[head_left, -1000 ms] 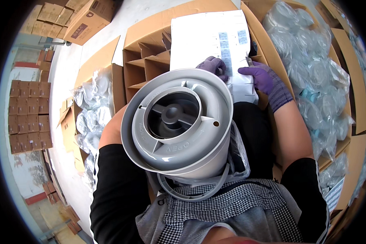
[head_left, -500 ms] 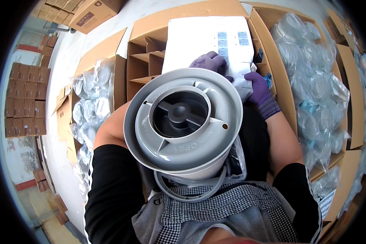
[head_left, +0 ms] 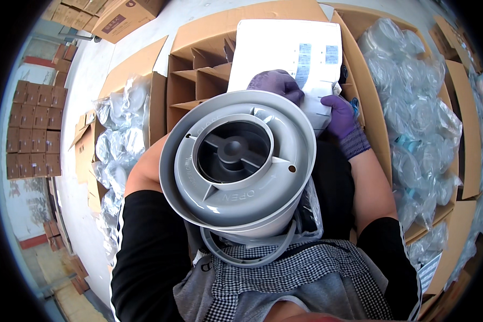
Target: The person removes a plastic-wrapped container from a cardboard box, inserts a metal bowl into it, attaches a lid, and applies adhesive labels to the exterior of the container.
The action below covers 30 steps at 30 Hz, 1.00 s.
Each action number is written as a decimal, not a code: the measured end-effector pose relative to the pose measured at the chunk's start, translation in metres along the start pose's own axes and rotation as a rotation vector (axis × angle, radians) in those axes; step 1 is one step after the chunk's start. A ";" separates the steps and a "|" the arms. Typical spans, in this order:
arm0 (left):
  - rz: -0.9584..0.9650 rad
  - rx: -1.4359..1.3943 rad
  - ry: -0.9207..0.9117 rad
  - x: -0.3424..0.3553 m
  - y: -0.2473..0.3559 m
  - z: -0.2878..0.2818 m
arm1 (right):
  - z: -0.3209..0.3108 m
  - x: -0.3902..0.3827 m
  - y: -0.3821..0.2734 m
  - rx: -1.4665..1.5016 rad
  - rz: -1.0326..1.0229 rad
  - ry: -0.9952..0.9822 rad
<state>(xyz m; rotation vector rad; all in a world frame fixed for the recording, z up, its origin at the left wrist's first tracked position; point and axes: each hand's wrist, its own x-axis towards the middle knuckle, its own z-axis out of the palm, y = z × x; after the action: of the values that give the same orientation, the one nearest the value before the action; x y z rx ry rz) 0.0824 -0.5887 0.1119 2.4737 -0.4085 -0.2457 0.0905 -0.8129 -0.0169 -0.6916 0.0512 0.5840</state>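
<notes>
On my lap sits a round grey plastic bucket [head_left: 180, 177] with a recessed top, a black knob in its middle and a curved handle hanging on the near side. Beyond it lies a white label sheet [head_left: 268, 45] with blue printed blocks, its near right part bent downward. My left hand [head_left: 276, 86], in a purple glove, is closed at the sheet's near edge, its fingertips partly hidden. My right hand [head_left: 339, 117], gloved the same, pinches the bent near right corner. My left forearm passes behind the bucket.
Under the sheet stands a cardboard box [head_left: 190, 80] with dividers. Open boxes of plastic-wrapped clear items [head_left: 405, 102] stand on the right, and similar wrapped items [head_left: 115, 134] on the left. Stacked brown cartons [head_left: 35, 129] line the far left.
The label sheet has shifted to the right and tilted slightly. My left hand has curled more tightly. The bucket has moved a little to the left; my right hand has barely moved.
</notes>
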 end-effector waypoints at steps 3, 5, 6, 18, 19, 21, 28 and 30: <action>-0.155 -0.310 -0.071 0.007 -0.016 -0.005 | 0.007 -0.002 -0.004 0.014 -0.007 -0.007; -0.281 -0.442 -0.053 0.012 -0.021 -0.005 | 0.009 -0.005 -0.007 0.021 -0.012 0.009; -0.301 -0.481 -0.031 0.014 -0.024 -0.005 | 0.010 -0.005 -0.009 0.004 -0.013 0.020; -0.384 -1.081 0.326 -0.003 -0.095 -0.079 | 0.033 -0.012 -0.068 -1.725 -0.024 0.848; -0.266 -1.208 0.427 -0.013 -0.095 -0.094 | 0.040 -0.019 -0.069 -1.778 -0.173 0.854; -0.021 -1.319 0.556 -0.042 -0.075 -0.124 | 0.062 -0.038 -0.066 -1.869 -0.477 0.851; 0.195 -1.245 0.403 -0.152 0.003 -0.092 | 0.225 -0.166 -0.043 -1.323 -1.052 0.036; 0.319 -0.595 0.495 -0.146 0.002 -0.068 | 0.257 -0.192 -0.024 -1.420 -1.049 -0.157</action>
<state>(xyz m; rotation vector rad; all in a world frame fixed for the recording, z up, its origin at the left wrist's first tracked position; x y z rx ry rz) -0.0360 -0.5033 0.1791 1.7700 -0.4296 0.3300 -0.0951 -0.7641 0.2414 -1.8468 -0.9085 -0.4748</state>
